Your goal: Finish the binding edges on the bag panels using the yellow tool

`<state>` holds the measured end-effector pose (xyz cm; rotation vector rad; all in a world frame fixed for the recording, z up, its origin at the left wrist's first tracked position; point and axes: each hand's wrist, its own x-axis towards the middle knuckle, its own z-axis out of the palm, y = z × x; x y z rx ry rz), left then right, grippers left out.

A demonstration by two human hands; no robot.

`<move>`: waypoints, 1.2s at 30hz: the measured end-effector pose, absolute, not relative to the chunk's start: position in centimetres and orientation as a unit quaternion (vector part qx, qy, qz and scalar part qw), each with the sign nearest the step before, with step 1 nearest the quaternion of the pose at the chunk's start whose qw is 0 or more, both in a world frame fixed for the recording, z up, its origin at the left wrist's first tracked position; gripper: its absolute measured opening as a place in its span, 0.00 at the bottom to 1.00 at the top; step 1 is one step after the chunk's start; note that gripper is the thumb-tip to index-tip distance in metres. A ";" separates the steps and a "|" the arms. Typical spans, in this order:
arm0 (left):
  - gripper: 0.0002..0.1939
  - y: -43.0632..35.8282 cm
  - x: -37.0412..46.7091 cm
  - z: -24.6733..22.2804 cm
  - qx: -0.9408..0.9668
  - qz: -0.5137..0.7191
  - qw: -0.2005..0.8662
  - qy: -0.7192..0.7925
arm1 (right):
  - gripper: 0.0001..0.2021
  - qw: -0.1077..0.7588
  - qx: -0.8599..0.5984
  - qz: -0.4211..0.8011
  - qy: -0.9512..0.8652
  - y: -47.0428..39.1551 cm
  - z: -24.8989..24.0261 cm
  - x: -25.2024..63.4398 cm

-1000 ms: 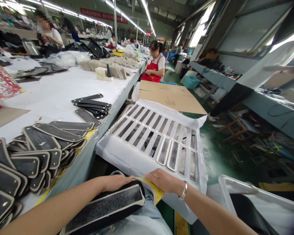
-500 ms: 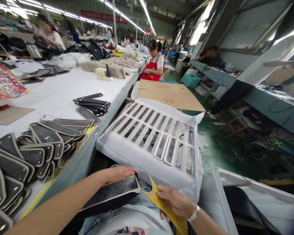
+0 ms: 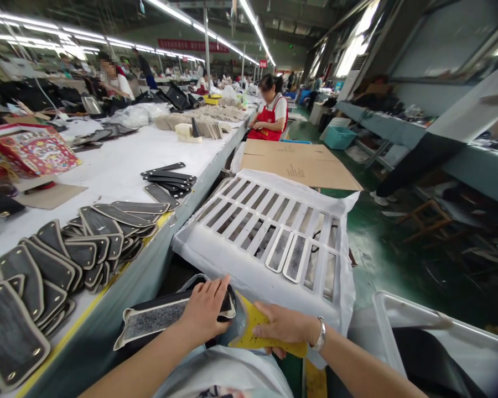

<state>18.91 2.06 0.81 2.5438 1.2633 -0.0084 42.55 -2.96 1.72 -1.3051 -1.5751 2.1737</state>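
Note:
On my lap lies a long black piece [image 3: 153, 320] with a grey fuzzy panel and a cream edge, perhaps a bag part. My left hand [image 3: 207, 309] grips it near its right end, with the fingers laid over the top. My right hand [image 3: 282, 323] is closed around a yellow flat piece [image 3: 253, 318] with a notched end. That notched end points left, close to the right end of the black piece; whether they touch I cannot tell. Beyond my hands, two grey panels with white edges [image 3: 295, 258] lie on a white-covered slatted rack [image 3: 207, 260].
To the left, a long white table [image 3: 120, 177] bears a heap of dark panels with cream edges [image 3: 20, 320] and black strips [image 3: 170, 179]. A cardboard sheet [image 3: 294, 163] lies behind the rack. A white bin [image 3: 382, 315] stands at right. A person in a red apron [image 3: 269, 119] sits ahead.
My left hand has shifted on the black piece, which now lies turned with its panel's left end showing. My right hand has brought the yellow piece left and up. The view has swung slightly left.

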 end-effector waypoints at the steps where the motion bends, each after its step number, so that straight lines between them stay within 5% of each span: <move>1: 0.45 1.9 18.9 0.6 0.889 0.010 0.140 0.437 | 0.19 0.068 -0.440 0.711 -0.545 -2.5 1.9 42.4; 15: 0.48 1.6 18.5 -0.6 0.910 0.058 0.091 0.401 | 0.08 -0.053 -0.415 0.694 -0.586 1.5 2.6 41.1; 36: 0.50 1.8 17.6 -0.7 0.917 0.019 0.103 0.384 | 0.10 -0.053 -0.417 0.748 -0.514 2.7 2.4 39.4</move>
